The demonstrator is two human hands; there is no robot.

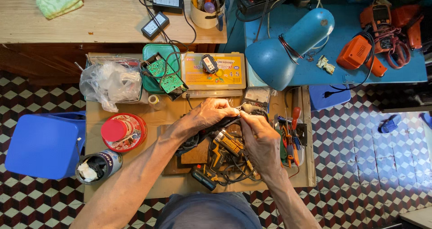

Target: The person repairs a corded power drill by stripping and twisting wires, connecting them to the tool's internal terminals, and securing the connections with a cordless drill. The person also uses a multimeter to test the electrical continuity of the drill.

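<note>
The left hand (211, 114) is curled, fingers pinched on a thin dark tool (225, 122) that slants down toward 8 o'clock. The right hand (261, 136) meets it from 5 o'clock, fingertips pinched at the tool's tip; what sits between them is too small to tell. Both hands hover over an opened yellow-and-black drill (227, 145) and its tangle of wires (234, 170) on the cardboard-covered bench (135, 190).

At 12 o'clock of the hands lies a yellow case (225, 74), with green circuit boards (164, 74) at 11 and a blue lamp (288, 47) at 1. A rack of screwdrivers (292, 134) stands just at 3 o'clock. A red tin (123, 132) sits at 9, a dark can (96, 166) at 8.
</note>
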